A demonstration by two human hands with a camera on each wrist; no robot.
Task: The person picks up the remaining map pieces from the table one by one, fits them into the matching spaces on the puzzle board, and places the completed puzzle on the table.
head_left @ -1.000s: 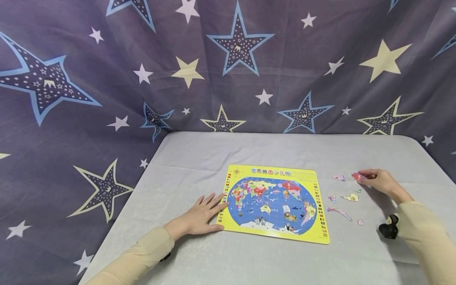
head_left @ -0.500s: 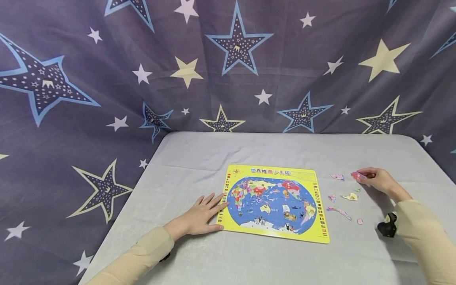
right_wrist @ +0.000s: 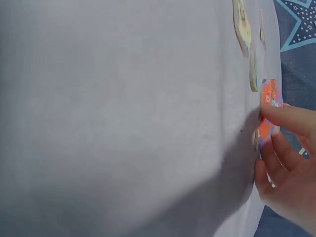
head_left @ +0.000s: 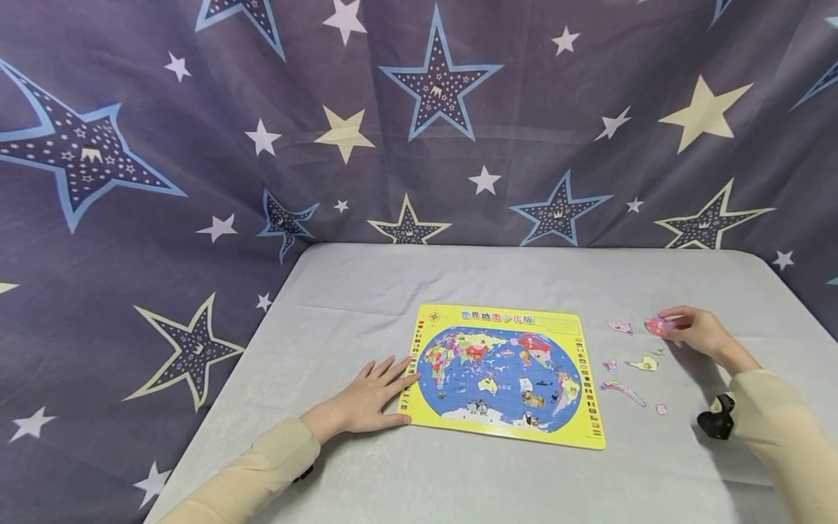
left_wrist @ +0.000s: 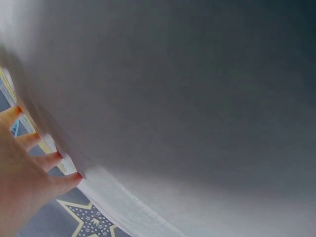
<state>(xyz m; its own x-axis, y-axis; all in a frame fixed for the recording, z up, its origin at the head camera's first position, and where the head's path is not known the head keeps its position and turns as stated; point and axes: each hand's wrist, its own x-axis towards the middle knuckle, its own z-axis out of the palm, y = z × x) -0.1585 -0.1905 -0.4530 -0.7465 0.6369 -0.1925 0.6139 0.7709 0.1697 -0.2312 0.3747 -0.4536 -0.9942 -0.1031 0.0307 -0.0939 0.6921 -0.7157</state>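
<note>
A pale grey cloth-covered table stands before a dark curtain. The curtain continues along the left side and bears blue-edged, yellow and white stars.

Left hand is resting palm-down, fingers fanning apart. Right hand is pinching between thumb and fingertips. Sleeved forearms are angling inward.
</note>
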